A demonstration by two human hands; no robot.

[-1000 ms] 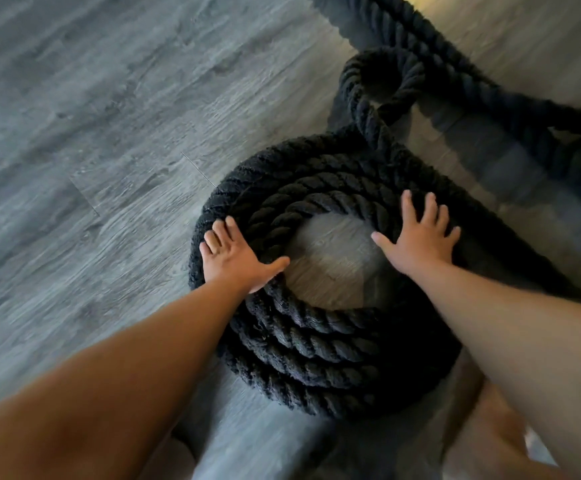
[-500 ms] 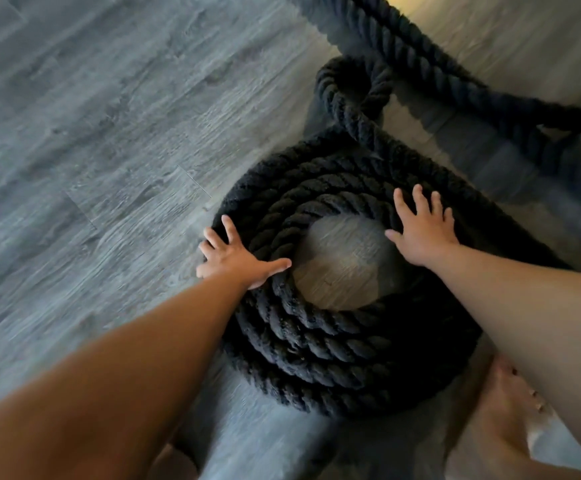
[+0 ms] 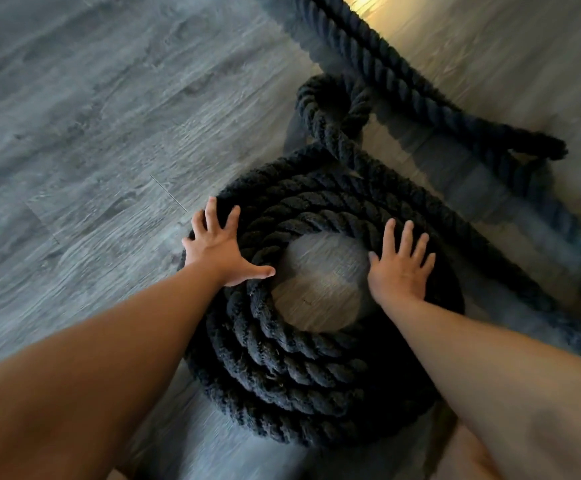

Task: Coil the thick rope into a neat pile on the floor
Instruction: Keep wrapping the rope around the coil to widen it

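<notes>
A thick black twisted rope (image 3: 292,379) lies wound in a round coil of several turns on the grey floor, with a bare patch of floor in its middle. My left hand (image 3: 218,247) rests flat on the coil's left side, fingers spread and thumb at the inner edge. My right hand (image 3: 401,265) lies flat on the coil's right side, fingers apart. Neither hand grips the rope. From the top of the coil a small loose loop (image 3: 330,109) rises, and an uncoiled length (image 3: 403,84) runs across the upper right.
The grey wood-plank floor (image 3: 91,133) stretches open to the left and above the coil. Loose rope and its shadow fill the right side. A bright patch of light (image 3: 368,3) falls on the floor at the top. My knee shows at the bottom right.
Both hands stay pressed on the coil; my left hand has slid further up its left side, my right hand a little down its right side. The small loop has tightened towards the coil.
</notes>
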